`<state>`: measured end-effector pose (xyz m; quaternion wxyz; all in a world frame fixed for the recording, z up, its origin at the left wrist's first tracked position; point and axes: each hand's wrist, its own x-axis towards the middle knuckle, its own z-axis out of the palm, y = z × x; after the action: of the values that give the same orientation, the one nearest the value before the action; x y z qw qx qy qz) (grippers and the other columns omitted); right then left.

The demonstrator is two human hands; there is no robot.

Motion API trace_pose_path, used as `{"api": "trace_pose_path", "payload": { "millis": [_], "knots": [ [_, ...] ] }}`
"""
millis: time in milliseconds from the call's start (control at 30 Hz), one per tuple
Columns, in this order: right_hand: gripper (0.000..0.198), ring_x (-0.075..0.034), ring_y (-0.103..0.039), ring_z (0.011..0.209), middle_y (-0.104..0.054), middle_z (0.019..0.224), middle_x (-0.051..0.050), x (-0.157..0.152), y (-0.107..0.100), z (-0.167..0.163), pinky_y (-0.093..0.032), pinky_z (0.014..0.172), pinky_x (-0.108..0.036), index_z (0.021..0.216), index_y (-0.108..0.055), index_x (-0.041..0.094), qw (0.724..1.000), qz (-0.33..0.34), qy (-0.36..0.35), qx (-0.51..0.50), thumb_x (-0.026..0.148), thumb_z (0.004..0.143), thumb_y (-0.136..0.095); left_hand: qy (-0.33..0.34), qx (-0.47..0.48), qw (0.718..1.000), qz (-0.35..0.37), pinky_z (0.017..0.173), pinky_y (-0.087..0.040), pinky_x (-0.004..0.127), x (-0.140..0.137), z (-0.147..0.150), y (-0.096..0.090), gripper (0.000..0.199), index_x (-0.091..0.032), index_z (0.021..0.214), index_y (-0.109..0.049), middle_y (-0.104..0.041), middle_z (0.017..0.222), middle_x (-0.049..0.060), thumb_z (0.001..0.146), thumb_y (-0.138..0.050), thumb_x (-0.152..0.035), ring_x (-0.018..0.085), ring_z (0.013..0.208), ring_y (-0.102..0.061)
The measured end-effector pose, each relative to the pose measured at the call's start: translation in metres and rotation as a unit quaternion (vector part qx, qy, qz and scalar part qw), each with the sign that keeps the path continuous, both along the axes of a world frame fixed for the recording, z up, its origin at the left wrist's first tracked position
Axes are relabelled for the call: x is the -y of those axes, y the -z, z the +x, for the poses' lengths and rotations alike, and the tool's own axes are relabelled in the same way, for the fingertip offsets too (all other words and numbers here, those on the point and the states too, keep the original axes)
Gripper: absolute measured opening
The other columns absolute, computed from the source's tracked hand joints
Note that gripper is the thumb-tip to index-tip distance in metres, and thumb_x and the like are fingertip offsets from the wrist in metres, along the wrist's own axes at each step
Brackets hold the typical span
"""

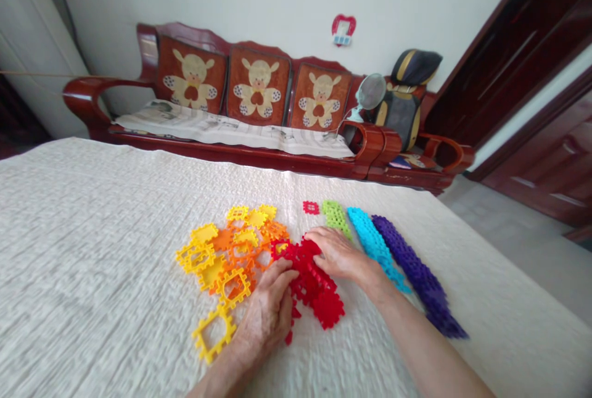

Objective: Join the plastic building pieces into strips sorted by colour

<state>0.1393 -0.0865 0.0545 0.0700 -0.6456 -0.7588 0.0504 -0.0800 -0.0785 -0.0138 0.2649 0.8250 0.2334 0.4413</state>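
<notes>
My left hand presses its curled fingers on the left side of a loose pile of red interlocking plastic tiles. From the right, my right hand curves its thumb and fingers around the upper part of the same pile; the tiles under both sets of fingertips are partly hidden. Left of the pile lie mixed orange tiles and yellow tiles, some solid and some open frames. One yellow frame is beside my left wrist. A single red tile lies apart, beyond my right hand.
Right of my hands, rows of green tiles, light blue tiles and purple tiles lie on the pale quilted cloth. Behind the table stands a wooden sofa with bear cushions and a small fan.
</notes>
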Motion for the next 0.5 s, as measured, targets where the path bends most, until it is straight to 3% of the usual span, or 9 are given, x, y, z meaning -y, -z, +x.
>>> {"api": "trace_pose_path", "payload": {
  "millis": [100, 167, 233, 300, 367, 500],
  "knots": [
    [0.044, -0.024, -0.054, 0.124, -0.060, 0.132, -0.012, 0.000, -0.014, 0.018, -0.042, 0.106, -0.039, 0.124, -0.060, 0.018, 1.000, 0.016, -0.007, -0.019, 0.017, 0.080, -0.060, 0.003, -0.006, 1.000, -0.005, 0.099, -0.055, 0.036, -0.001, 0.000, 0.002, 0.038, -0.020, 0.117, -0.061, -0.063, 0.125, 0.011, 0.087, -0.041, -0.005, 0.020, 0.118, -0.060],
    [0.043, -0.023, -0.056, 0.122, -0.061, 0.130, -0.011, 0.007, -0.027, 0.034, -0.043, 0.103, -0.039, 0.124, -0.060, 0.019, 0.997, 0.057, 0.033, -0.031, 0.017, 0.082, -0.056, 0.002, -0.008, 1.000, -0.004, 0.100, -0.054, 0.036, -0.001, 0.000, 0.003, 0.038, -0.019, 0.117, -0.061, -0.062, 0.126, 0.011, 0.088, -0.041, -0.006, 0.020, 0.118, -0.060],
    [0.039, -0.023, -0.064, 0.107, -0.067, 0.118, -0.009, 0.021, -0.038, 0.047, -0.048, 0.095, -0.038, 0.120, -0.063, 0.020, 0.993, 0.069, 0.096, -0.032, 0.018, 0.081, -0.056, 0.001, -0.008, 1.000, -0.004, 0.099, -0.054, 0.036, -0.002, -0.001, 0.004, 0.037, -0.019, 0.116, -0.061, -0.062, 0.125, 0.011, 0.088, -0.041, -0.006, 0.020, 0.117, -0.060],
    [0.035, -0.021, -0.068, 0.092, -0.071, 0.106, -0.007, 0.040, -0.043, 0.047, -0.052, 0.086, -0.036, 0.115, -0.065, 0.020, 0.990, 0.031, 0.129, -0.043, 0.019, 0.081, -0.057, 0.002, -0.010, 1.000, -0.005, 0.099, -0.054, 0.035, -0.002, -0.001, 0.005, 0.036, -0.019, 0.116, -0.061, -0.063, 0.125, 0.011, 0.089, -0.041, -0.007, 0.020, 0.117, -0.061],
    [0.035, -0.022, -0.068, 0.092, -0.071, 0.107, -0.008, 0.061, -0.038, 0.035, -0.054, 0.085, -0.037, 0.116, -0.064, 0.020, 0.990, -0.009, 0.122, -0.066, 0.022, 0.082, -0.059, 0.005, -0.016, 1.000, -0.009, 0.100, -0.054, 0.036, -0.002, -0.002, 0.004, 0.036, -0.019, 0.116, -0.062, -0.062, 0.126, 0.011, 0.089, -0.041, -0.008, 0.020, 0.118, -0.060],
    [0.053, -0.027, -0.053, 0.128, -0.057, 0.139, -0.012, 0.097, -0.005, -0.014, -0.046, 0.107, -0.045, 0.136, -0.053, 0.022, 0.991, -0.019, 0.054, -0.125, 0.029, 0.084, -0.062, 0.007, -0.024, 1.000, -0.011, 0.099, -0.054, 0.035, -0.002, -0.003, 0.002, 0.036, -0.019, 0.116, -0.062, -0.063, 0.125, 0.011, 0.089, -0.041, -0.008, 0.020, 0.116, -0.061]
  ]
}}
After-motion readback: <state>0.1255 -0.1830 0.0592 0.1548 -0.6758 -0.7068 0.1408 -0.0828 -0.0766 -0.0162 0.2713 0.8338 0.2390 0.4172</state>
